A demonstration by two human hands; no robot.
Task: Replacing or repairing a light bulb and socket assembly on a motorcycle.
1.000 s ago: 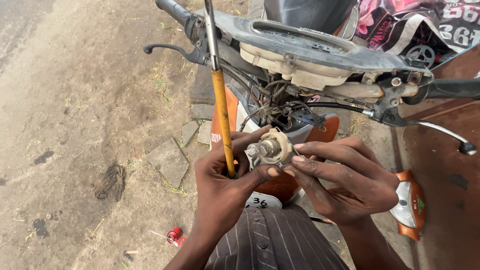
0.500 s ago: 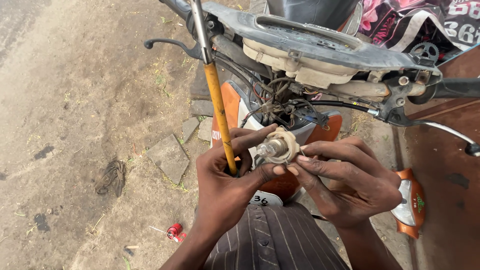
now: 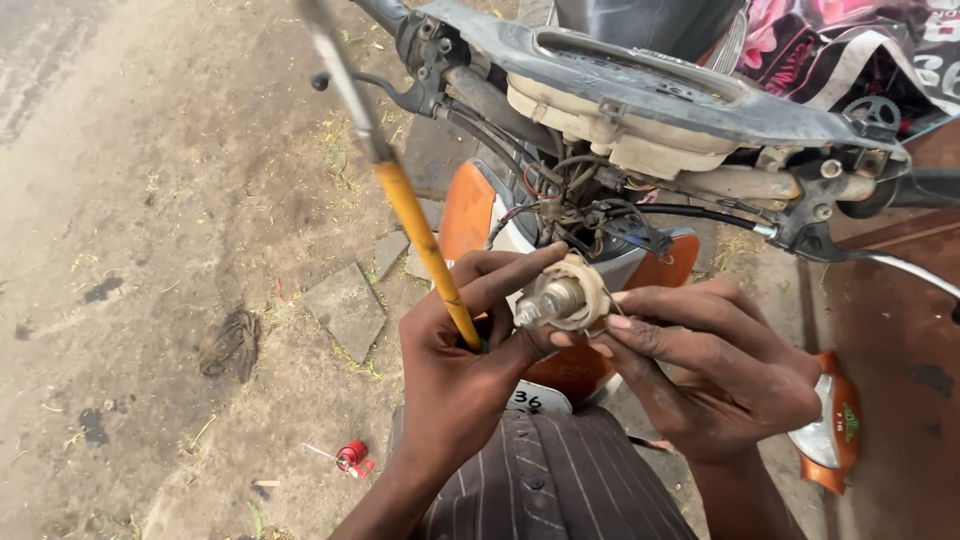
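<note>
Left hand [image 3: 455, 375] curls around a yellow-handled screwdriver [image 3: 425, 240], thumb and forefinger pinching a cream bulb holder [image 3: 562, 296] below the scooter's handlebar [image 3: 640, 95]. Right hand [image 3: 715, 375] steadies the holder with loosely bent fingertips. Screwdriver tip runs off-frame; the wiring is hard to make out.

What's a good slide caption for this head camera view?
Both hands hold a bulb socket beneath scooter handlebars.

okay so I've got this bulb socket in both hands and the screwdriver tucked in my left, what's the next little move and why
Probably set the screwdriver down first. Your left hand pins its yellow shaft while also pinching the bulb socket, and the right hand works only at the socket's rim with its fingertips. A freed left hand would likely grip it more steadily.
</note>
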